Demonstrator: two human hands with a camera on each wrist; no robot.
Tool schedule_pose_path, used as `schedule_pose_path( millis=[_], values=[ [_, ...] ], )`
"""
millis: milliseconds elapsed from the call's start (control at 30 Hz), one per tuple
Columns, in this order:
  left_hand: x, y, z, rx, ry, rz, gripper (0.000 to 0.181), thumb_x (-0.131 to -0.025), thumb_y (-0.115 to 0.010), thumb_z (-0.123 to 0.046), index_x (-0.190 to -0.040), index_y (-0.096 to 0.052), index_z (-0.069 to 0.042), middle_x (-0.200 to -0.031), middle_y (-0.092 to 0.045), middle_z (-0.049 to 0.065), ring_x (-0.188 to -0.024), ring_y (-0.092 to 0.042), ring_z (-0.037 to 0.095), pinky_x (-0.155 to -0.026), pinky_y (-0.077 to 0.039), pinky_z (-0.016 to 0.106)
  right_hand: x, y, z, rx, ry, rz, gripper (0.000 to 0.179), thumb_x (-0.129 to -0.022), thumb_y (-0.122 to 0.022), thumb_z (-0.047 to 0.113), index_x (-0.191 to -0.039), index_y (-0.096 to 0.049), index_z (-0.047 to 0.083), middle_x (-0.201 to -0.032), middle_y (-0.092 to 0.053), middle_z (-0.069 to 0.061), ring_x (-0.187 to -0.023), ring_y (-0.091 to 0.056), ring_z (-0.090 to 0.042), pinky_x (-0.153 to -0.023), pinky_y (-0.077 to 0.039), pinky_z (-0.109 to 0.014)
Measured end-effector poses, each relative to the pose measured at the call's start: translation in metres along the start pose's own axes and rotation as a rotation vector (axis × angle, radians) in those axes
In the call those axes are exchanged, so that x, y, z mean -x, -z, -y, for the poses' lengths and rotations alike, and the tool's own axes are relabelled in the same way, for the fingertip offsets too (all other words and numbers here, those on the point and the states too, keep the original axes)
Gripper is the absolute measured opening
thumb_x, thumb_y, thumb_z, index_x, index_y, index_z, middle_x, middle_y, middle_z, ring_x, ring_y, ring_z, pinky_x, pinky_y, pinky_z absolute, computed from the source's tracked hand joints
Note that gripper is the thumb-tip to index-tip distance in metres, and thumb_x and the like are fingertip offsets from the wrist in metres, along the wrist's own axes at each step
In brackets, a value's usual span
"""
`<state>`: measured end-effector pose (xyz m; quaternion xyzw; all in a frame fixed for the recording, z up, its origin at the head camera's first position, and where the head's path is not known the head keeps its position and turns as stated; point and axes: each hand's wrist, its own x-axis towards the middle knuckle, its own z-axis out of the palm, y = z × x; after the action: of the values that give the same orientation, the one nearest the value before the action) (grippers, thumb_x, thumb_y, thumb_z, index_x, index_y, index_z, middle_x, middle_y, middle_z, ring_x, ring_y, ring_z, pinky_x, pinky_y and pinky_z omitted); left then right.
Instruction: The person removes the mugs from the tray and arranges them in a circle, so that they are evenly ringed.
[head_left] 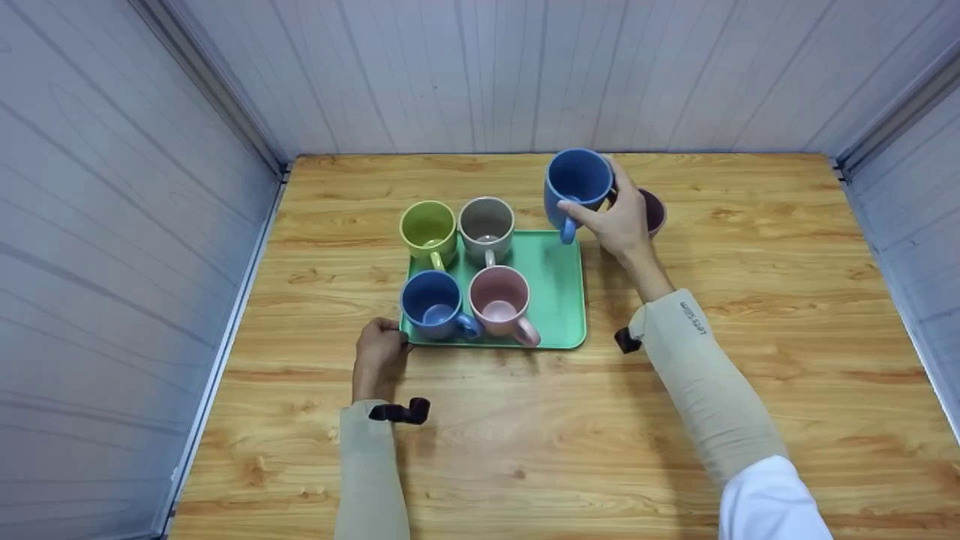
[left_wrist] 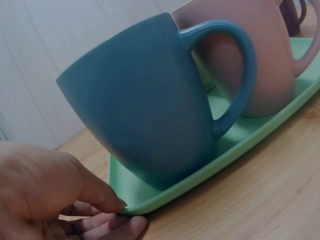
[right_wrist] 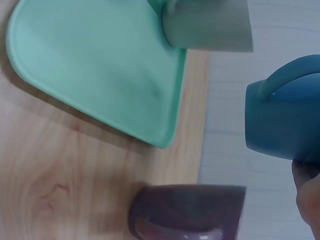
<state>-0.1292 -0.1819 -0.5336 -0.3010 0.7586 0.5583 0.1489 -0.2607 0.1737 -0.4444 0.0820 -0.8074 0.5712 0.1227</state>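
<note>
1 blue mug (head_left: 577, 178) hangs roughly upright near the green tray (head_left: 553, 289).

Blue mug (left_wrist: 145, 105) taken as landmark. It is seated on a green tray (left_wrist: 235, 140), near one corner. Its handle (left_wrist: 248, 65) is turned toward a pink mug (left_wrist: 270, 60), which is set just beyond the blue mug and partly hidden by it; whether the two touch cannot be told. Below the blue mug, the tray corner is pinched by the left hand (left_wrist: 55, 192). Well past the blue mug, a dark mug (left_wrist: 292, 20) is glimpsed. Wooden tabletop (left_wrist: 250, 200) is seen below the blue mug, whitish wall (left_wrist: 60, 40) behind it.
</note>
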Motion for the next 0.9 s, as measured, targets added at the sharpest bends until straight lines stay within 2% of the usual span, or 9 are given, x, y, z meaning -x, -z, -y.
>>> schedule_pose_path(
  millis=[67,200,333,467,700,900],
  values=[
    [0.0,0.0,0.0,-0.029,-0.013,-0.001,0.024,-0.088,-0.048,0.0,-0.112,-0.052,0.001,-0.107,-0.056,0.014,-0.085,-0.059,0.02,-0.074,-0.049,0.028,-0.001,0.006,0.006,-0.006,-0.006,-0.009,0.085,-0.07,-0.085,0.024,-0.142,-0.042,0.012,-0.136,-0.053,-0.007,-0.122,-0.051,-0.022,-0.102,-0.042,-0.039],
    [-0.001,0.001,0.001,-0.018,-0.006,0.003,0.024,-0.09,-0.048,-0.002,-0.113,-0.052,0.001,-0.108,-0.056,0.014,-0.088,-0.058,0.021,-0.077,-0.048,0.03,0.0,0.016,0.023,0.014,-0.035,-0.04,0.084,-0.07,-0.084,0.021,-0.142,-0.042,0.01,-0.136,-0.052,-0.011,-0.122,-0.051,-0.025,-0.102,-0.041,-0.038],
    [-0.002,0.0,0.001,-0.003,0.001,0.007,0.023,-0.09,-0.048,-0.002,-0.113,-0.051,0.001,-0.108,-0.055,0.014,-0.091,-0.056,0.022,-0.079,-0.047,0.031,0.002,0.025,0.033,-0.044,-0.031,-0.069,0.081,-0.07,-0.084,0.019,-0.139,-0.045,0.008,-0.134,-0.053,-0.016,-0.122,-0.051,-0.03,-0.103,-0.041,-0.042],
    [-0.002,-0.001,0.001,-0.001,0.015,0.006,0.024,-0.09,-0.049,-0.002,-0.113,-0.051,0.0,-0.108,-0.054,0.013,-0.091,-0.056,0.022,-0.079,-0.047,0.03,0.0,0.035,0.031,-0.073,-0.035,-0.085,0.079,-0.07,-0.084,0.02,-0.139,-0.046,0.01,-0.134,-0.052,-0.018,-0.123,-0.05,-0.033,-0.104,-0.041,-0.044],
    [-0.001,-0.002,0.0,0.029,0.038,0.014,0.025,-0.09,-0.046,0.0,-0.115,-0.051,0.0,-0.11,-0.053,0.013,-0.094,-0.054,0.022,-0.08,-0.048,0.031,0.0,0.058,0.03,-0.039,-0.021,-0.132,0.081,-0.071,-0.083,0.019,-0.14,-0.043,0.006,-0.134,-0.052,-0.018,-0.125,-0.049,-0.031,-0.107,-0.038,-0.042],
    [-0.002,-0.002,0.001,0.035,0.016,0.006,0.025,-0.089,-0.047,0.001,-0.113,-0.051,0.002,-0.109,-0.053,0.014,-0.093,-0.054,0.022,-0.078,-0.048,0.03,-0.002,0.075,0.026,-0.046,-0.022,-0.185,0.077,-0.071,-0.083,0.018,-0.137,-0.045,0.006,-0.133,-0.052,-0.017,-0.124,-0.05,-0.029,-0.107,-0.039,-0.038]
  ],
)
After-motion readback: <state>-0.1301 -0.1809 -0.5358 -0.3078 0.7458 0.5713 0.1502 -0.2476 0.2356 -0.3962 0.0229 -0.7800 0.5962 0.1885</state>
